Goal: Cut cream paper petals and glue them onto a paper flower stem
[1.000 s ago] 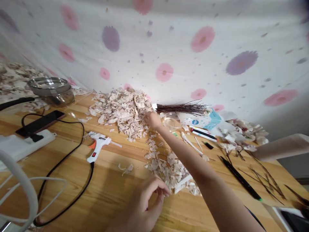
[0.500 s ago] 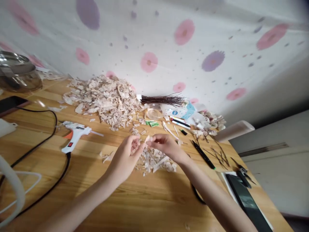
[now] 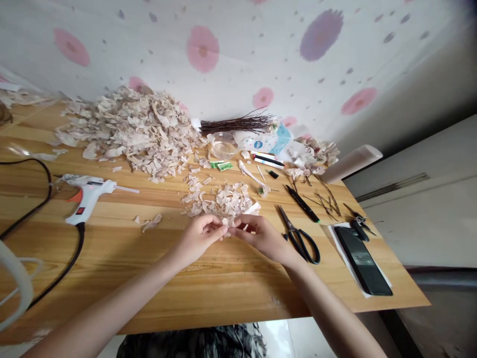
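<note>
Near the middle of the wooden table point(image 3: 167, 288), set back from its front edge, the left hand point(image 3: 196, 238) and right hand point(image 3: 266, 238) meet, thumbs and forefingers pinched together on a small pale flake point(image 3: 225, 222). The flake's outline is partly hidden by the fingertips. Directly behind the hands lies a small pile of flakes point(image 3: 229, 198), with a white strip point(image 3: 253, 209) at its right side. A much larger heap of similar flakes point(image 3: 137, 129) occupies the left part of the back edge. Toward the left edge rests a white glue gun point(image 3: 87, 196), its stick pointing right. Along the back edge, right of the heap, are a bundle of dark twigs point(image 3: 238, 123), a clear bowl point(image 3: 223, 147), and two green packets point(image 3: 221, 165) just in front of the bowl. Right of the right hand lie black-handled scissors point(image 3: 300, 238), blades pointing toward the back edge, and a black marker point(image 3: 302, 205). Nearer the front right corner, a flat black device point(image 3: 363, 261) overlaps a white sheet point(image 3: 337, 243), with pruning shears point(image 3: 359, 226) just behind.
</note>
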`<state>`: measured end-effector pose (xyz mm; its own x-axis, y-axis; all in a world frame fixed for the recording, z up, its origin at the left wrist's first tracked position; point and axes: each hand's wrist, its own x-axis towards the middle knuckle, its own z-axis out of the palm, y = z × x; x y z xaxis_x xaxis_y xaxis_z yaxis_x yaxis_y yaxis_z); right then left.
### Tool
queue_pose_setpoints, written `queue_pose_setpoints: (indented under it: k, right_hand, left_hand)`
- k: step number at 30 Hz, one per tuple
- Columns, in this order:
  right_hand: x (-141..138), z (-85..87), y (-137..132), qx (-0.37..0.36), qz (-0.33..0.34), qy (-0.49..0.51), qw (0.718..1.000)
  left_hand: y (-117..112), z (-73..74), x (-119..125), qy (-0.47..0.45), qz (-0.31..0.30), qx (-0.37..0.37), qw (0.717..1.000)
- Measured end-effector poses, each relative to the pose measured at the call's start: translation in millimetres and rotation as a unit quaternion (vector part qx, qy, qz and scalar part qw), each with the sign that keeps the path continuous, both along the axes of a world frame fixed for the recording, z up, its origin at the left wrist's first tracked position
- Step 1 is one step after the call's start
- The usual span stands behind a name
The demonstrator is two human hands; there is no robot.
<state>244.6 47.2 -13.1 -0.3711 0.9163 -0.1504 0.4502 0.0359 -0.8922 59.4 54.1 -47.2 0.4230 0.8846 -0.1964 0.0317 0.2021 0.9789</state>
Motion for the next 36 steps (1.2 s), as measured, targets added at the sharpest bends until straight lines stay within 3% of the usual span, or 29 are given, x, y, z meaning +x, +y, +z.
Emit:
queue_pose_setpoints:
  k: [2,5,7,8,9,12,16,20,22,25,27,30,36]
  right_hand:
    - [11.4,-1.4,-6.9,0.007,-0.018,-0.023,1.0]
    - [47.1,-5.9,-26.3,0.053,-0.161,-0.129,0.977]
    - [77.7,-13.0,-43.1,0.109,-0.306,-0.268,0.907]
    - [92.0,-17.7,-51.3,0.132,-0.34,-0.339,0.867]
    - [104.3,-22.8,-58.6,0.126,-0.346,-0.38,0.849]
    - [125.2,-36.9,-71.9,0.04,-0.336,-0.394,0.855]
    - [123.7,-44.0,-70.3,-0.019,-0.357,-0.359,0.862]
    - [98.5,-37.2,-66.5,0.016,-0.436,-0.148,0.888]
    - [73.4,-30.8,-67.0,0.018,-0.389,0.006,0.921]
    - [26.8,-20.4,-66.3,0.02,-0.249,0.165,0.954]
    - [-1.4,-13.9,-62.6,0.058,-0.155,0.151,0.975]
    - [-31.3,-7.3,-52.8,0.015,0.002,0.085,0.996]
    - [-61.4,-11.0,-42.9,-0.013,0.006,0.075,0.997]
  left_hand:
    - [0.4,0.1,-1.3,0.011,0.004,-0.013,1.0]
    - [0.5,-1.1,-5.0,0.0,0.034,-0.033,0.999]
    - [-0.2,-2.4,-7.1,-0.027,0.057,-0.042,0.997]
    - [-0.8,-3.1,-7.9,-0.042,0.065,-0.045,0.996]
    - [-1.4,-3.6,-8.3,-0.053,0.072,-0.049,0.995]
    - [-3.4,-4.0,-8.2,-0.076,0.084,-0.064,0.991]
    - [-4.8,0.5,-7.4,-0.08,0.111,-0.08,0.987]
    - [-5.0,8.3,-8.4,-0.089,0.143,-0.092,0.981]
    - [-4.7,10.8,-9.4,-0.104,0.161,-0.093,0.977]
    - [-3.1,11.4,-11.7,-0.136,0.201,-0.094,0.965]
    - [-0.7,11.2,-14.3,-0.154,0.238,-0.09,0.955]
    - [4.4,13.3,-20.1,-0.184,0.288,-0.087,0.936]
    - [9.8,24.3,-28.2,-0.293,0.294,-0.129,0.901]
